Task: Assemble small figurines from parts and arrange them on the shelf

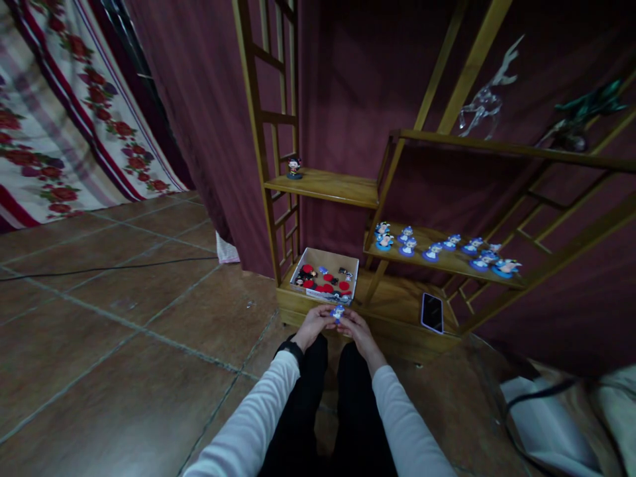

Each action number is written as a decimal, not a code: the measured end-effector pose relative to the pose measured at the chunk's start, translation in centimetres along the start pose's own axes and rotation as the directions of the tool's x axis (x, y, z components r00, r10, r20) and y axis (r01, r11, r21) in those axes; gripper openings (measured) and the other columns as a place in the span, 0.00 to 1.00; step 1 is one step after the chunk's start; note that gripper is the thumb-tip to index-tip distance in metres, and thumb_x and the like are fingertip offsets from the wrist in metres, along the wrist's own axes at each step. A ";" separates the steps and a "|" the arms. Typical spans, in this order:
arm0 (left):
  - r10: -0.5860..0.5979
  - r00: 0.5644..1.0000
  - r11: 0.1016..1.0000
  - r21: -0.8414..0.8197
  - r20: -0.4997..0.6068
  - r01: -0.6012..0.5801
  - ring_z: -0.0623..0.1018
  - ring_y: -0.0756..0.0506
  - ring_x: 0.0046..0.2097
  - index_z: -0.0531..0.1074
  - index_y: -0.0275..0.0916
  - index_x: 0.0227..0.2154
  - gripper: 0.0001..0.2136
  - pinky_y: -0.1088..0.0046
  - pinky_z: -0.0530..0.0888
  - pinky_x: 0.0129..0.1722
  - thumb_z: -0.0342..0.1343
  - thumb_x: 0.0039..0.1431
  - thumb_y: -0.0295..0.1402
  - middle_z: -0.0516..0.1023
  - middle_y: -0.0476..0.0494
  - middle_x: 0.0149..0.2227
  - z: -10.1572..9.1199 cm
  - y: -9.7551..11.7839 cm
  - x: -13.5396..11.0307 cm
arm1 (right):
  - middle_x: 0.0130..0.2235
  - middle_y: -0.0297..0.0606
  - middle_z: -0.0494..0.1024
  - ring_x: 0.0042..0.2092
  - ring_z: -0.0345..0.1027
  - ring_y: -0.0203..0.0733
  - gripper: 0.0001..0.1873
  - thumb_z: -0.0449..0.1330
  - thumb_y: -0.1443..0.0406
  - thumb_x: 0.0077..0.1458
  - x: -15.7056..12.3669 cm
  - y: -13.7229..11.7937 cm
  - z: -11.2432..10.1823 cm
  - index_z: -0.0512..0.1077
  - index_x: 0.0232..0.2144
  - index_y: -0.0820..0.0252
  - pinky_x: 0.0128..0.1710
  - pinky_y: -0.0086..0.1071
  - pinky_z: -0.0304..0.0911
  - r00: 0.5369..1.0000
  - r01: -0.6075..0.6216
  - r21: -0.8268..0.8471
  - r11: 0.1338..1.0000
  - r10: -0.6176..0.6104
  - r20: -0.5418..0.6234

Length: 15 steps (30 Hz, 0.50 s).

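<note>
Between the fingertips of both hands is a small blue-and-white figurine [338, 313], held upright just in front of the shelf's lower board. My left hand [317, 323] grips it from the left, and my right hand [356, 328] from the right. Right behind them stands an open cardboard box [354, 271] with red round pieces and several small dark figurines inside. On the raised board to the right, several blue-and-white figurines [432, 251] stand in loose rows. A dark-haired figurine [294, 168] is alone on the upper left board.
A phone [432, 313] lies on the lower board at right. Wooden shelf posts [263, 146] rise at left. Higher up stand a clear deer ornament [484, 106] and a green ornament [576, 119]. A black cable [124, 266] crosses the tiled floor; a white bag [546, 424] lies at lower right.
</note>
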<state>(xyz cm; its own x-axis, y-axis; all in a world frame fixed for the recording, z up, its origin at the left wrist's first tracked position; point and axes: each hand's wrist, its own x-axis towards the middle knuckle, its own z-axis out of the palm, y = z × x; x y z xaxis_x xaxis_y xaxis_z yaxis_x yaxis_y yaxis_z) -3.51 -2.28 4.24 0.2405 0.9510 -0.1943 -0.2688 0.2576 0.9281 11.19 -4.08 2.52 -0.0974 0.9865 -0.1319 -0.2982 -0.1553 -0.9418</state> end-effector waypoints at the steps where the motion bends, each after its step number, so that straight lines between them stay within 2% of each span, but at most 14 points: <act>1: 0.005 1.000 1.000 0.008 -0.008 -0.005 0.75 0.50 0.28 0.74 0.34 0.36 0.19 0.75 0.71 0.31 0.65 0.35 0.27 0.77 0.45 0.28 0.1 0.0 0.0 | 0.37 0.36 0.76 0.33 0.71 0.36 0.21 0.65 0.57 0.38 0.0 0.0 0.1 0.71 0.38 0.56 0.34 0.31 0.67 1.000 0.008 -0.018 1.000 -0.008 -0.007; 6: 0.041 0.999 0.998 0.044 -0.031 -0.039 0.73 0.52 0.26 0.74 0.33 0.33 0.18 0.76 0.69 0.29 0.65 0.34 0.25 0.76 0.47 0.24 0.5 -0.1 -0.1 | 0.36 0.36 0.76 0.34 0.71 0.38 0.22 0.66 0.57 0.35 0.3 0.5 0.2 0.71 0.36 0.55 0.33 0.32 0.67 0.998 0.025 -0.078 0.997 -0.030 -0.062; 9: 0.053 0.999 0.998 0.041 -0.011 -0.052 0.73 0.52 0.25 0.74 0.32 0.34 0.18 0.76 0.69 0.29 0.65 0.33 0.25 0.75 0.47 0.24 0.5 -0.2 -0.1 | 0.37 0.36 0.76 0.36 0.70 0.40 0.22 0.67 0.58 0.35 0.2 0.4 0.1 0.71 0.37 0.55 0.33 0.33 0.67 0.998 0.040 -0.076 0.996 -0.044 -0.049; 15: 0.142 0.989 0.988 0.060 -0.031 -0.140 0.70 0.54 0.22 0.72 0.34 0.39 0.23 0.77 0.67 0.27 0.64 0.33 0.23 0.71 0.55 0.19 0.5 -0.7 0.0 | 0.43 0.36 0.75 0.42 0.68 0.44 0.23 0.65 0.60 0.36 -0.1 0.1 0.1 0.71 0.39 0.53 0.36 0.34 0.66 0.996 0.083 -0.094 0.992 -0.085 -0.015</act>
<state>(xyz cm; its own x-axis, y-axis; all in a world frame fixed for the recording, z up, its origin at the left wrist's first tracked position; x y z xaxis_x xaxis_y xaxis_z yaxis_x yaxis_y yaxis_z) -2.85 -2.51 3.71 0.1705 0.9829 -0.0700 -0.2430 0.1108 0.9637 11.10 -4.21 2.45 -0.0577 0.9968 -0.0557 -0.2147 -0.0669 -0.9744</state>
